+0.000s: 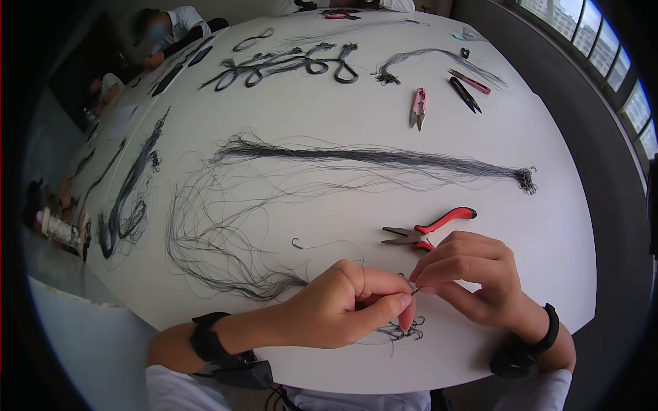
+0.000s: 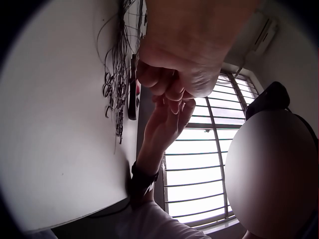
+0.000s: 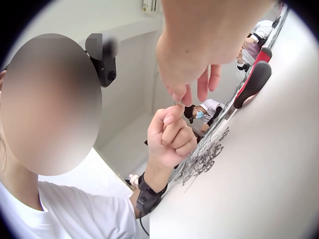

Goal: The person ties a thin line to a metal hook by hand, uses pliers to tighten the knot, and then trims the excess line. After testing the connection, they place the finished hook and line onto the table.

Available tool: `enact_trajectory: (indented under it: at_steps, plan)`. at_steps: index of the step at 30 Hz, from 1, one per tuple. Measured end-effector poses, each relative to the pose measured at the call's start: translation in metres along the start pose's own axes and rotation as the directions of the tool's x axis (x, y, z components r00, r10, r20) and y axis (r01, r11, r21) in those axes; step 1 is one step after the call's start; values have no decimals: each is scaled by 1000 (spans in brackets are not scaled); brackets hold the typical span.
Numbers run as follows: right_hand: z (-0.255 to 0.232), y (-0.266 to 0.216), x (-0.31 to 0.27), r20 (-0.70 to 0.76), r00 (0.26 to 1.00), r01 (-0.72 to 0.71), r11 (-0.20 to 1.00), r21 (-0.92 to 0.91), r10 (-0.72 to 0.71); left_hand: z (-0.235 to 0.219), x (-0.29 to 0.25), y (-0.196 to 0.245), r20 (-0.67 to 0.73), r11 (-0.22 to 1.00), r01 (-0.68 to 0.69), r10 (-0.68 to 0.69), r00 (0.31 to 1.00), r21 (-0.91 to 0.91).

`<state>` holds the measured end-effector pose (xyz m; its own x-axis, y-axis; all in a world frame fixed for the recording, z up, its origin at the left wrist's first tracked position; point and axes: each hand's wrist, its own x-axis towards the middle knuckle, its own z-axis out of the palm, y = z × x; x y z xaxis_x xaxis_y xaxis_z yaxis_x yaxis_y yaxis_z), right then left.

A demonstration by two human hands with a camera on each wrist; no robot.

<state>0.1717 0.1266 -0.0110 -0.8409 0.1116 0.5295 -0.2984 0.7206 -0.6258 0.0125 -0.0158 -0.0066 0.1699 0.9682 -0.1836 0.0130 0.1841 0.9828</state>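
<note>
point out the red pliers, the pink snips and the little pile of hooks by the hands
red pliers [image 1: 428, 228], head view, on the red handles near the joint
pink snips [image 1: 418, 107], head view, on the pink body
pile of hooks [image 1: 403, 332], head view, on the dark tangle's middle

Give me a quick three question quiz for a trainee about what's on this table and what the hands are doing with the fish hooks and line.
1. True or false: the red-handled pliers lie on the white table, held by neither hand.
2. Which lies nearer the far end of the table: A, the pink thread snips, or B, the small pile of hooks?
3. Fill in: the left hand and right hand meet fingertip to fingertip, pinching a small ____ on thin line.

Key:
1. True; they lie just beyond the right hand.
2. A; the pile sits under the hands at the near edge.
3. Hook, as far as the head view shows.
</note>
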Motion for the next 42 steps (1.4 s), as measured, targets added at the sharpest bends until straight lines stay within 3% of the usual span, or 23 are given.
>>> enact_trajectory:
  at_steps: [9,12,14,24,32,35,37,42]
  plan:
    - [-3,-5,1,43,998,-41,998,38,39,1,-1,-1,89,996,54,-47,995,-72]
    - [-3,-4,0,24,999,-47,997,57,46,2,0,0,-7,1000,5,-5,1000,-30]
    - [-2,-3,0,22,998,-55,997,57,54,5,1,-5,-181,987,-62,34,983,-150]
    - [0,1,0,-9,1000,-27,999,20,27,6,1,1,-216,984,0,-39,976,-179]
    - [7,0,-2,-56,995,-86,996,19,87,7,3,1,-249,935,32,-127,960,-354]
    - [9,-1,-1,-105,994,-27,998,-55,21,6,4,1,-217,911,54,-155,964,-409]
    - [7,1,-4,-83,992,81,979,-185,-98,7,3,3,-199,902,72,-171,965,-425]
    - [6,3,-6,-89,986,112,958,-264,-140,8,3,2,-167,892,80,-171,971,-445]
